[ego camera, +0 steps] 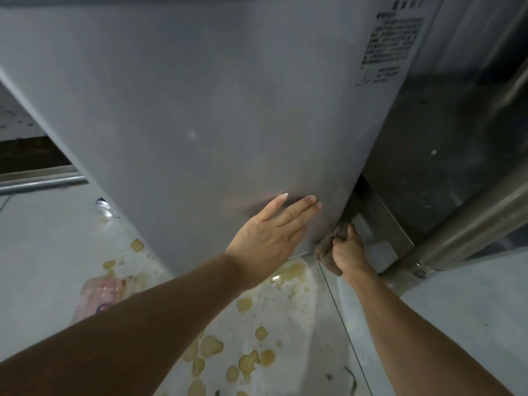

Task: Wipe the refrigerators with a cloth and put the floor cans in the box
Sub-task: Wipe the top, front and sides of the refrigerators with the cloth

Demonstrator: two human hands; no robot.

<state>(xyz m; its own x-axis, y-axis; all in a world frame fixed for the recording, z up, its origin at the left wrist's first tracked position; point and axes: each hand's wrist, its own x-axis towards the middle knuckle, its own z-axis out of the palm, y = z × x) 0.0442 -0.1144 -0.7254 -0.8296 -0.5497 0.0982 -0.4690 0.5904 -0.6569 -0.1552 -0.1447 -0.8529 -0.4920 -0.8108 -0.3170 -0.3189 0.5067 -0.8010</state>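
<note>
Now right hand grips crumpled brown cloth at lower right corner of tall grey metal refrigerator; left hand flat, fingers straight, braces panel just left of cloth

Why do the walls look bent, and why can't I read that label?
Head view: the wide-angle lens bows the refrigerator edges outward; light is dim and flat, with a soft shadow under the left hand; the printed label is too blurred to read; the right hand gripping the cloth stays fairly sharp.
</note>
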